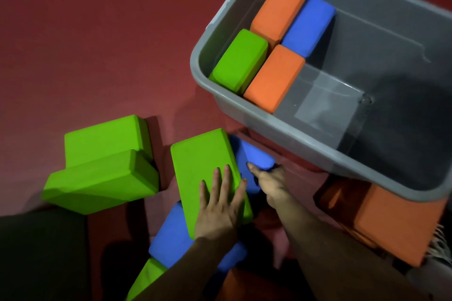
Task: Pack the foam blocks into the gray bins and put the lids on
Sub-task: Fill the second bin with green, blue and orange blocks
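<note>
A gray bin [203,76] stands at the upper right on the red floor. Along its left side lie two orange blocks [281,5] [274,78], a blue block [308,24] and a green block [239,61]; the rest of its bottom is bare. In front of the bin, my left hand [220,203] lies flat with straight fingers on a loose green block [203,166]. Just to its right, my right hand [269,181] grips the end of a blue block [254,156], thumb on top. No lid is in view.
Two more green blocks [105,139] [102,181] lie stacked at the left. Under my left arm sit another blue block [171,234] and a green one [146,278]. An orange block [401,222] lies by the bin's near corner. My dark-clothed leg [41,252] fills the lower left.
</note>
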The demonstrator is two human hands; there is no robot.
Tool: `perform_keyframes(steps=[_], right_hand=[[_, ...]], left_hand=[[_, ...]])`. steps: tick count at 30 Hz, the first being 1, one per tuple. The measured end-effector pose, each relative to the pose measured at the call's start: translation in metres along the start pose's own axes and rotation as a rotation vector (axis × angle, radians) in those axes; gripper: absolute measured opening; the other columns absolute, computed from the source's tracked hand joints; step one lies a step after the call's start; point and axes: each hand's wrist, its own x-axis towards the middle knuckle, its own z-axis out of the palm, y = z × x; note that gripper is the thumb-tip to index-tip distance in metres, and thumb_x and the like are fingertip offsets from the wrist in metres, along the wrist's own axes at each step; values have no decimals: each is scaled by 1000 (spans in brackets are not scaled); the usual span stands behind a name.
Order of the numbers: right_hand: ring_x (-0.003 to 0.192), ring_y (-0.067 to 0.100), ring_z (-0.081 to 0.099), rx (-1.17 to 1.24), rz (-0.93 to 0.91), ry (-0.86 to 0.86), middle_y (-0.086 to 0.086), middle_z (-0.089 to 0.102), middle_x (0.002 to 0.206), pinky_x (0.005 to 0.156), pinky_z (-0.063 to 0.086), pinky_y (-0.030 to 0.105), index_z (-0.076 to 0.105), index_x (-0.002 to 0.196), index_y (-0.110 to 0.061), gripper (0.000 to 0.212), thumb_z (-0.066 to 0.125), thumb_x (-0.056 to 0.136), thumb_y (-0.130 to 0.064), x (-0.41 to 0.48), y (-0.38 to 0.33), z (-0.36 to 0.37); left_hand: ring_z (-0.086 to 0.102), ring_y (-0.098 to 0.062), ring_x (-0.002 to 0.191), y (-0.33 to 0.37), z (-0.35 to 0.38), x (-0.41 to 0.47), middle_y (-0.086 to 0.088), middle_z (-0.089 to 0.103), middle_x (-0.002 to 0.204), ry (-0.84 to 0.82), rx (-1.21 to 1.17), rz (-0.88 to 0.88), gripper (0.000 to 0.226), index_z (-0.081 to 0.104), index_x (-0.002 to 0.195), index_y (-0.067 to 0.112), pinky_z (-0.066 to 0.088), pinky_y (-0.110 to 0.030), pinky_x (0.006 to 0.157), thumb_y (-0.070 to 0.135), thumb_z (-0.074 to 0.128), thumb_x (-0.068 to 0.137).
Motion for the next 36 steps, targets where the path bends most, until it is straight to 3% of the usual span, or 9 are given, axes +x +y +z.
perform_keyframes(steps=[3,7,11,15,20,24,27,33,36], right_hand=[[78,14,68,43,30,-61,2,73,98,52,49,13,71,102,-7,50,93,62,-27,-13,-7,-9],[94,19,70,58,62,-28,0,74,102,79,60,38,70,107,-15,78,93,40,-49,-47,-10,-24],[98,19,70,75,-8,-17,1,73,110,86,59,47,66,119,-17,93,88,36,-52,-100,-17,-48],[96,17,66,106,-156,57,2,67,106,89,56,36,53,118,-8,74,92,59,-30,-170,-33,-76],[91,13,71,176,-273,81,-1,74,103,84,59,39,62,112,-12,81,80,45,-55,-226,-21,-106],[90,14,62,199,-336,97,-2,63,97,82,49,30,48,110,-9,72,94,58,-27,-319,-34,-153],[91,15,60,222,-413,107,1,61,101,80,44,27,43,112,-11,76,95,58,-25,-364,-30,-178],[92,18,64,227,-560,162,2,66,105,81,50,32,43,111,-18,78,95,54,-29,-420,-20,-218],[89,14,62,241,-664,166,-6,62,99,73,46,25,42,111,-22,77,95,56,-26,-439,-25,-239]], left_hand=[[-15,-33,150,-18,-18,-4,-14,-10,164,-58,-122,0,107,10,155,31,19,-62,116,42,69,65],[-24,-22,149,-42,-51,-19,5,-33,159,-78,-418,26,116,-2,155,40,9,-46,122,52,75,68],[-5,-14,152,-39,-99,-36,5,-11,165,-1,-673,-8,121,5,155,39,23,-37,121,57,79,62],[2,-7,152,-19,-149,-60,2,8,165,80,-759,-52,125,7,156,30,23,-34,121,64,77,58],[18,-9,150,12,-204,-106,3,21,163,166,-795,-73,122,9,155,31,26,-36,119,68,77,60],[27,-8,146,39,-240,-141,3,30,160,222,-892,-150,129,17,157,23,29,-36,119,81,72,55],[32,-11,144,62,-268,-164,0,32,158,285,-937,-200,135,18,158,19,30,-35,118,85,69,52],[54,-14,128,102,-306,-201,3,54,142,333,-993,-225,118,33,152,24,45,-41,106,83,69,57],[70,-10,100,116,-324,-211,8,74,109,327,-1187,-189,82,60,120,31,55,-46,91,76,77,54]])
